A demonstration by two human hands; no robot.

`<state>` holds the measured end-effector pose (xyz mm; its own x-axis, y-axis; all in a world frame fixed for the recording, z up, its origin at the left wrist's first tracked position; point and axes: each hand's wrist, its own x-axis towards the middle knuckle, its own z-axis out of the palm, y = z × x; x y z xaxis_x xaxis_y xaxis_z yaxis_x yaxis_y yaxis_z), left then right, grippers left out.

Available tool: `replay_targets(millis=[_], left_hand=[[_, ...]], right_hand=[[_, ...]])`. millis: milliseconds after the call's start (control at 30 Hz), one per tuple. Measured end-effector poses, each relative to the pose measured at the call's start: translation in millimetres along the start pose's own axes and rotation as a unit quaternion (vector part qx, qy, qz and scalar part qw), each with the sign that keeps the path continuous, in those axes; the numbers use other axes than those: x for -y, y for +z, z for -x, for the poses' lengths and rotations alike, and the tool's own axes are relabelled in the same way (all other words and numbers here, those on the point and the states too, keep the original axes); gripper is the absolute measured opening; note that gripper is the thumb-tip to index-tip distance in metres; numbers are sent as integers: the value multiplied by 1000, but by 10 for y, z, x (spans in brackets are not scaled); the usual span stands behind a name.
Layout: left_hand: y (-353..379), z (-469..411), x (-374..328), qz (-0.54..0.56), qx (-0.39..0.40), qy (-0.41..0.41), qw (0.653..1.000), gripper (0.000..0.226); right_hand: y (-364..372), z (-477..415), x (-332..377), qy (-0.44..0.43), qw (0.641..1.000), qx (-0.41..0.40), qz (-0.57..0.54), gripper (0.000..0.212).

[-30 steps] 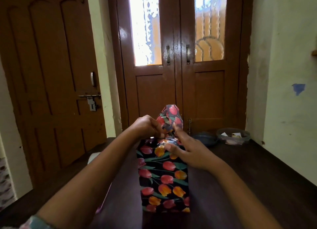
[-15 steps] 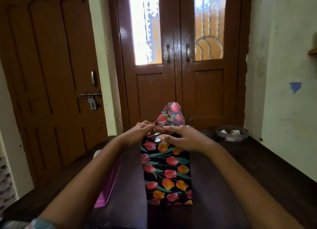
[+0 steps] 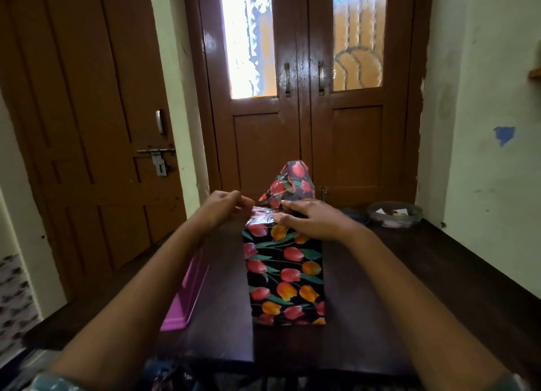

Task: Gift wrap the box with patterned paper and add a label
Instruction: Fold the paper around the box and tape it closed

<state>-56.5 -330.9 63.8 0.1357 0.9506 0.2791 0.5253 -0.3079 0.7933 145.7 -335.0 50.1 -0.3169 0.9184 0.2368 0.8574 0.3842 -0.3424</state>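
Observation:
The box (image 3: 285,276), wrapped in black paper with red and orange tulips, stands upright in the middle of the dark table (image 3: 424,288). A loose paper flap (image 3: 294,181) sticks up at its far top edge. My left hand (image 3: 224,207) sits at the box's top left corner, its curled fingertips pinching the shiny edge of the folded paper. With fingers spread and fairly straight, my right hand (image 3: 311,218) lies on the box's top and presses the fold down. No label is in view.
A magenta tray (image 3: 183,300) lies left of the box, partly under my left forearm. A clear plastic container (image 3: 395,213) and a dark lid (image 3: 355,215) sit at the back right. Wooden doors stand behind the table, a wall to the right.
My right hand has flattened onto the box's top, pressing the fold. My left hand has drawn slightly left to the corner. The view has dipped a little.

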Motion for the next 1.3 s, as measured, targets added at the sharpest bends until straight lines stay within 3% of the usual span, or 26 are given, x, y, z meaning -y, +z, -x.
replay_targets(millis=[100, 233, 433, 733, 1067, 1300], left_hand=[[-332, 64, 201, -103, -60, -65, 991, 24], [-764, 256, 407, -153, -22, -208, 966, 27], [-859, 568, 720, -91, -28, -338, 936, 32], [-598, 637, 800, 40, -73, -396, 914, 47], [-656, 703, 799, 135, -91, -415, 895, 33], [-617, 761, 790, 262, -176, -355, 880, 40]], right_hand=[[-61, 9, -13, 18, 998, 49, -41, 66], [29, 35, -15, 0, 998, 6, -62, 60], [56, 40, -17, 0, 997, 4, -74, 58], [103, 34, -48, -3, 995, -19, -98, 59], [125, 24, -37, 2, 995, -22, -99, 58], [121, 45, -11, 12, 994, -17, -109, 58]])
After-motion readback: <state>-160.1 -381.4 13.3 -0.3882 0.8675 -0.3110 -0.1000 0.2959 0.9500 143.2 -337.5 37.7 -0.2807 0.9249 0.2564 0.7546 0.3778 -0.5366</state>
